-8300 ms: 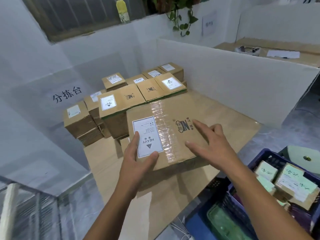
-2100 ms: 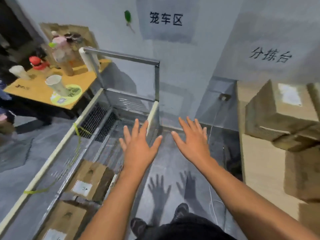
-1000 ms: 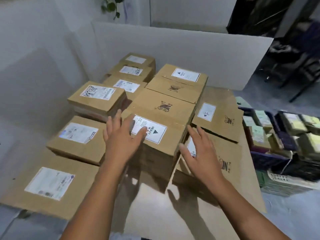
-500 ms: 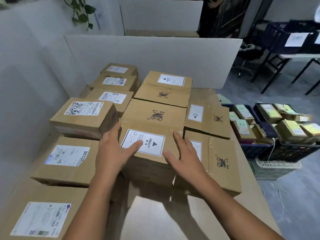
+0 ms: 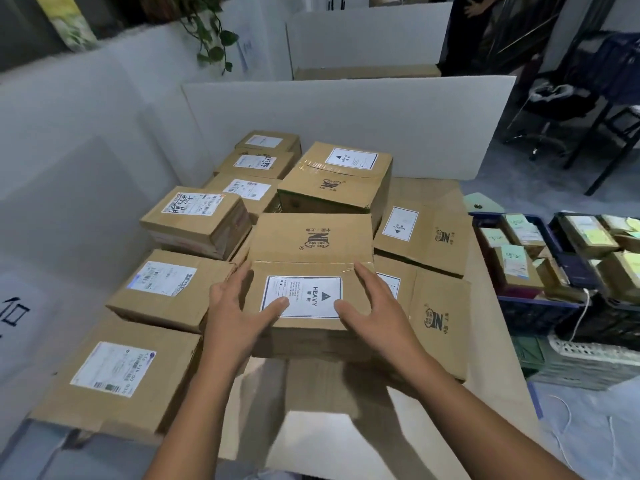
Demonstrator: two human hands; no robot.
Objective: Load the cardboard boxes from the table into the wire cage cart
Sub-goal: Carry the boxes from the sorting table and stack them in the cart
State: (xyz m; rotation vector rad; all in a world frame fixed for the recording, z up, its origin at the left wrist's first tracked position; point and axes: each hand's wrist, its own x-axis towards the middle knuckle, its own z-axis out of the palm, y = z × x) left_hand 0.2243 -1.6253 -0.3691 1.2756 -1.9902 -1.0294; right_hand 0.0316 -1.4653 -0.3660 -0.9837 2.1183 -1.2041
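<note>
Right then, the box with the HEAVY label (image 5: 304, 271) sat in the middle of the table (image 5: 491, 386), close to the person and straight in front of the hands. It was a brown cardboard box, and it looked to rest on another box below it. Its long side ran away from the person, toward the far white board (image 5: 346, 123).

The left hand (image 5: 239, 317) was on the left side of the box, with its thumb lying on the white label. The right hand (image 5: 372, 313) was on the right side, with its thumb on top too. Both hands were spread wide with the fingers open, one on each side, touching the box but not yet wrapped under it. Both hands looked about the same way off from the box, so neither one was nearer.

The next move would likely be a squeeze from both sides and a lift up and back toward the body. The box might be heavy, as its label said.

Around it lay many more cardboard boxes (image 5: 166, 289), packed close on the left, behind, and on the right. Blue crates (image 5: 540, 313) full of small packs stood past the right edge of the table. The wire cage cart was not in view.
</note>
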